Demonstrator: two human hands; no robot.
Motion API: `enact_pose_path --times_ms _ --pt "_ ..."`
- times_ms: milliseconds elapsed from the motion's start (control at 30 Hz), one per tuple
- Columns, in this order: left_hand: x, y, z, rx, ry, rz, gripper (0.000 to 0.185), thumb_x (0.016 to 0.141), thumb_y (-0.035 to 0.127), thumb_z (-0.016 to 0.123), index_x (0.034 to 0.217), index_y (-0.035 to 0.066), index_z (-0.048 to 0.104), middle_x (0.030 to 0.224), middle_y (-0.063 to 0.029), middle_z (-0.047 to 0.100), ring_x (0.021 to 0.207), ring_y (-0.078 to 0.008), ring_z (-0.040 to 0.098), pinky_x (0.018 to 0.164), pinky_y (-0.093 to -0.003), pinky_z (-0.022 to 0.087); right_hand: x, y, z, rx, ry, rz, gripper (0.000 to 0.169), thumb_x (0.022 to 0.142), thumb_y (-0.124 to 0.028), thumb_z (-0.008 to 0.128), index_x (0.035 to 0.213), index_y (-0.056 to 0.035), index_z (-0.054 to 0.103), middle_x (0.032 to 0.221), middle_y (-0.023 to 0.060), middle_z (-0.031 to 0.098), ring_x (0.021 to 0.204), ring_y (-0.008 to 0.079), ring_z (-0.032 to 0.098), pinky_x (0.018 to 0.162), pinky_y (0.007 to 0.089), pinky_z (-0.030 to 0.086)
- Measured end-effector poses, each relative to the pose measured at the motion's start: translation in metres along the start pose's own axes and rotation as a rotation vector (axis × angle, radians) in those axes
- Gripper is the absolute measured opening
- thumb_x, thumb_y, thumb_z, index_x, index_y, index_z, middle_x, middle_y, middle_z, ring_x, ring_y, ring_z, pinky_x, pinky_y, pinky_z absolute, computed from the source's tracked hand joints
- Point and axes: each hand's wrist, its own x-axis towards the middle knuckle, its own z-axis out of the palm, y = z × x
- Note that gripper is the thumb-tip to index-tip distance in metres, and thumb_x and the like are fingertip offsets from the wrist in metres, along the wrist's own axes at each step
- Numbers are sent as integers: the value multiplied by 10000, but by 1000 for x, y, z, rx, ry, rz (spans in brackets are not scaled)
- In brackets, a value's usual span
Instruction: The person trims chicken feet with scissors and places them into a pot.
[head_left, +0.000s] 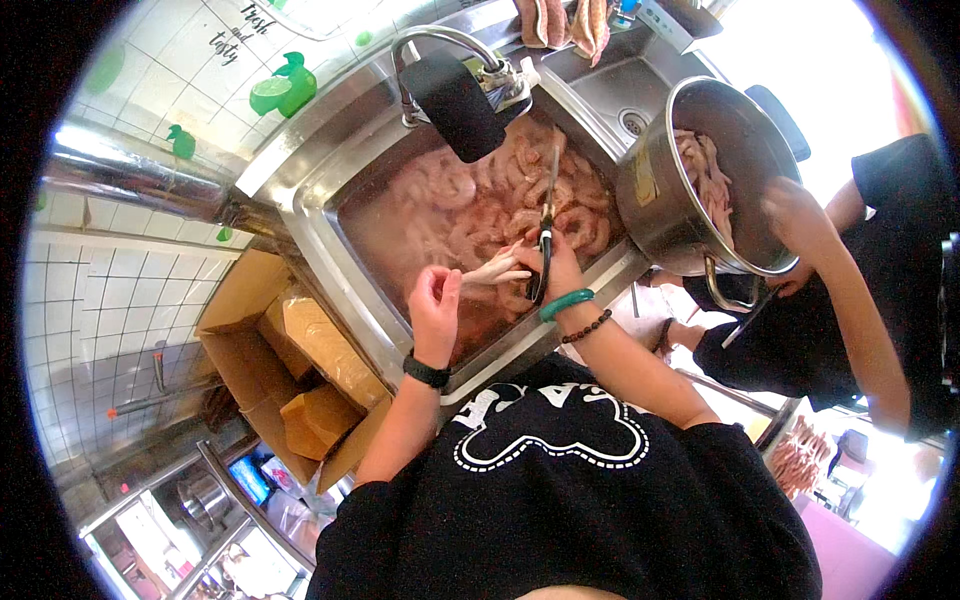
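Observation:
Over a steel sink full of reddish water and pale meat pieces (450, 187), my left hand (436, 304) grips one end of a pale chicken foot (491, 271). My right hand (553, 262) is closed around the black handle of scissors or a similar metal tool (550, 187), whose narrow blade points away from me. The foot's toes lie against the fingers of my right hand. How the handle sits in the palm is partly hidden.
A large steel pot (645, 176) holding chicken feet stands on the sink's right side, with a co-worker's hand (795, 214) at its rim. A curved faucet (442, 34) arches over the basin. An open cardboard box (247, 367) stands at the left.

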Motion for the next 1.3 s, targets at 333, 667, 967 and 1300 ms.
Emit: enact_pose_path --times_ms 333,667,967,1300 --pt "-9 15 11 -1055 -341 -281 333 880 191 550 1166 42 467 1035 -84 594 807 -127 589 594 -226 472 -42 -5 34 167 74 132 302 741 -83 674 960 -17 477 890 127 598 762 210 602 659 311 514" --pt "-4 29 -29 -954 -155 -86 268 863 132 575 1102 44 492 920 -82 609 712 -111 602 467 -204 472 -95 -37 15 -933 -155 -370 499 687 -105 730 1129 -23 514 830 43 568 720 96 508 641 230 423" --pt "-15 41 -27 -967 -213 -129 233 873 159 563 1068 40 518 906 -66 617 724 -114 607 472 -200 476 -121 -48 29 -1278 -70 -631 604 559 -98 778 1120 -97 553 743 96 529 676 254 531 595 339 437" --pt "-27 64 -12 -1026 -121 -108 257 867 224 570 1043 41 531 895 -68 625 731 -134 617 507 -193 479 -122 -61 17 -1243 -63 -802 623 537 -106 779 1115 -77 546 755 89 530 725 262 537 644 359 433"
